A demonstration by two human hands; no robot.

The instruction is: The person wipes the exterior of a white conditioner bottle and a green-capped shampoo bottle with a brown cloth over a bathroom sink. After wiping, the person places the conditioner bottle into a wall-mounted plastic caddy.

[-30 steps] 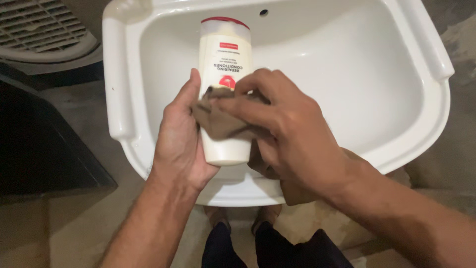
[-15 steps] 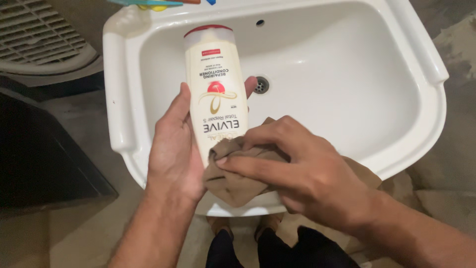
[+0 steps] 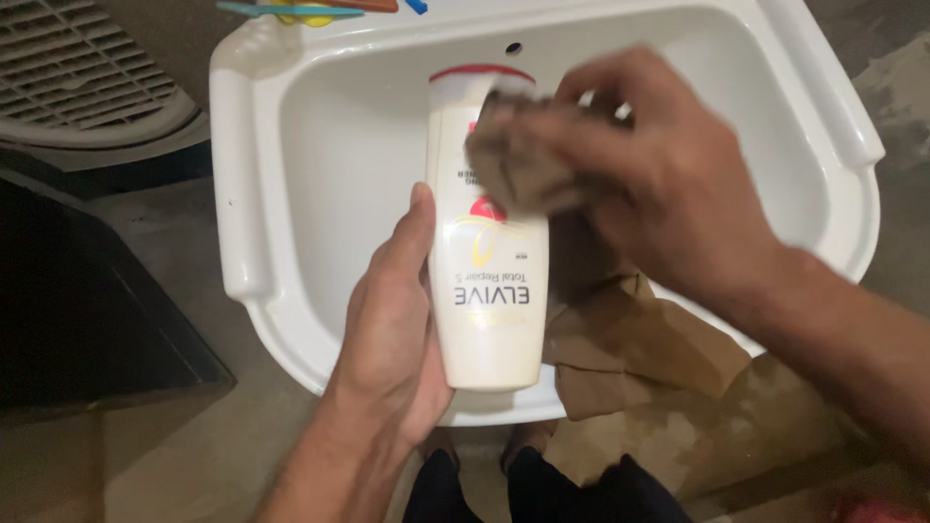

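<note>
At the far left, a round vent grille [image 3: 73,73] lies on the grey floor, with a dark box-like shape [image 3: 87,310] below it. Next comes the white sink [image 3: 247,194], its rim carrying a few bright plastic items [image 3: 305,10] at the top edge (too cropped to tell what they are). The left hand [image 3: 392,329] is wrapped around the lower part of a cream bottle [image 3: 489,291], fingers pressed together along its left side, thumb hidden behind. The bottle sits over the sink basin, held lengthwise with its red cap [image 3: 481,75] pointing away from the person and its base towards the sink's near rim. The right hand [image 3: 659,184], blurred, bunches a brown cloth [image 3: 523,165] against the upper right side of the bottle, fingers curled over the wad. The rest of the cloth hangs down to the right of the bottle, draping across the sink's front rim. Below, between the forearms, the person's dark trousers [image 3: 542,494] show.
</note>
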